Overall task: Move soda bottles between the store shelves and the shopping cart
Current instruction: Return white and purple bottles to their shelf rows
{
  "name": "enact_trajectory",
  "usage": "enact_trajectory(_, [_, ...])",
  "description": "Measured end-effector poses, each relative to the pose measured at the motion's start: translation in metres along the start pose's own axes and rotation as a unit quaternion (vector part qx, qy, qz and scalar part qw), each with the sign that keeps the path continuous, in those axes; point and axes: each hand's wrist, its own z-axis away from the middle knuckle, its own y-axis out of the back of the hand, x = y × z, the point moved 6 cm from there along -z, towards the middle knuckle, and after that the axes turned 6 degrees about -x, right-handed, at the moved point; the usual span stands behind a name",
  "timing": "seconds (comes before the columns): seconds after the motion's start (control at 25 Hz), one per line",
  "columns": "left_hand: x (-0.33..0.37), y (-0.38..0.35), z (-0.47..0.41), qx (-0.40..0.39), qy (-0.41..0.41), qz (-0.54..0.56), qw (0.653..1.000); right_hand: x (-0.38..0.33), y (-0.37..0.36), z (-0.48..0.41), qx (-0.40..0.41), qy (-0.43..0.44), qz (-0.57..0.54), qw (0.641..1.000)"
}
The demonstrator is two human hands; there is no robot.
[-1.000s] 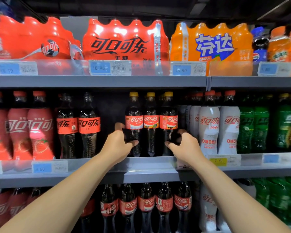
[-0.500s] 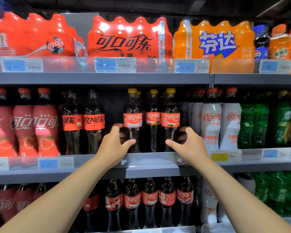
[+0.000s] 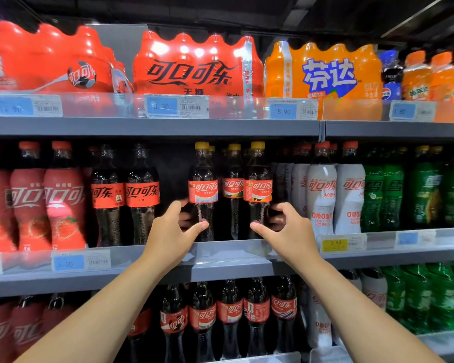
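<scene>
Grey metal shelves (image 3: pixel 152 127) with clear front rails (image 3: pixel 102 106) and blue price tags (image 3: pixel 161 106) stand under a dark ceiling (image 3: pixel 220 9).

We see two bare forearms, left forearm (image 3: pixel 102 310) and right forearm (image 3: pixel 364 310), both uncovered from wrist to the bottom frame edge. Left hand (image 3: pixel 168 237) and right hand (image 3: pixel 291 237) bare too. Thumbnails look short; finer detail is too blurred for us to call.

We see clear, glossy plastic in the left cola bottle (image 3: pixel 203 195) and the right cola bottle (image 3: pixel 258 192), each with a smooth film label and a plastic cap. The shelf (image 3: pixel 152 127) looks like matt grey metal, fronted by a clear plastic strip (image 3: pixel 110 106) holding paper price tags (image 3: pixel 177 106). The packs (image 3: pixel 194 66) above wear shiny, wrinkled film.
</scene>
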Motion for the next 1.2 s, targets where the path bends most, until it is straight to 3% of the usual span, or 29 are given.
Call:
enact_trajectory(0.76, [0.003, -0.004, -0.002, -0.013, 0.013, -0.015, 1.0, -0.002, 0.012, 0.017, 0.012, -0.029, 0.036, 0.999])
enact_trajectory(0.8, [0.002, -0.004, -0.003, -0.013, 0.014, -0.015, 1.0, -0.009, 0.016, 0.021, 0.043, -0.002, 0.057, 0.997])
enact_trajectory(0.92, [0.001, -0.004, -0.002, -0.008, 0.017, -0.018, 1.0, -0.055, 0.026, 0.034, 0.168, 0.186, 0.119, 0.961])
enact_trajectory(1.0, [0.0, -0.004, -0.003, -0.006, 0.022, -0.02, 1.0, -0.082, 0.022, 0.026, 0.168, 0.221, 0.064, 0.959])
enact_trajectory(1.12, [0.0, -0.001, -0.001, -0.005, 0.027, -0.023, 0.999, -0.11, 0.008, -0.001, 0.115, 0.15, -0.056, 0.98])
enact_trajectory(1.2, [-0.001, 0.001, -0.001, 0.002, 0.033, -0.022, 0.999, -0.12, -0.005, -0.018, 0.093, 0.117, -0.071, 0.986])
